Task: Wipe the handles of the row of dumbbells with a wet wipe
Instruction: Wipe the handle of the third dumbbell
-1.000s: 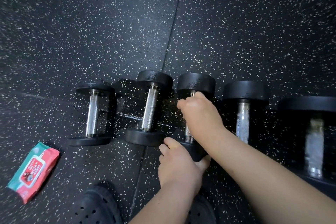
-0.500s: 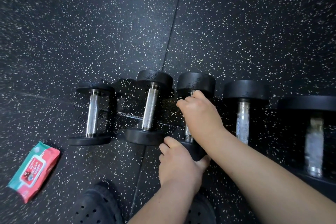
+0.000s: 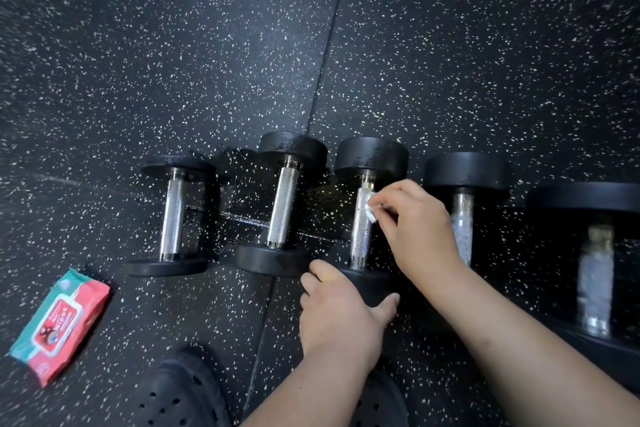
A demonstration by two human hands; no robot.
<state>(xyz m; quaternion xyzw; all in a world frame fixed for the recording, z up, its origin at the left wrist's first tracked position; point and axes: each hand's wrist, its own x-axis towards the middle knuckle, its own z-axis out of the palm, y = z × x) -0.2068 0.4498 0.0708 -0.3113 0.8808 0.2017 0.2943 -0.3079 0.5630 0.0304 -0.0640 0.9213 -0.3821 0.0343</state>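
1. Rubber floor (image 3: 450, 62): black, white-speckled; seam runs near to far.
2. Dumbbell row (image 3: 282, 204): 5 pcs side by side, chrome handles, black heads.
3. R hand (image 3: 415, 222): fingers pinch wet wipe (image 3: 370, 208), just right of 3rd dumbbell (image 3: 372, 154) handle.
4. L hand (image 3: 337, 315): curled round near head of 3rd dumbbell.
5. Clog (image 3: 180, 395): black, perforated, near edge.
6. Wipes pack (image 3: 59, 322): red/teal, flat on floor, near left, apart from row.
7. Wet wipe: small white wad, touching far part of 3rd handle.

Black floor (image 3: 450, 62) speckled white, black-ended dumbbells (image 3: 282, 204) with silver handles, white wipe (image 3: 370, 209), red-and-teal packet (image 3: 59, 322)
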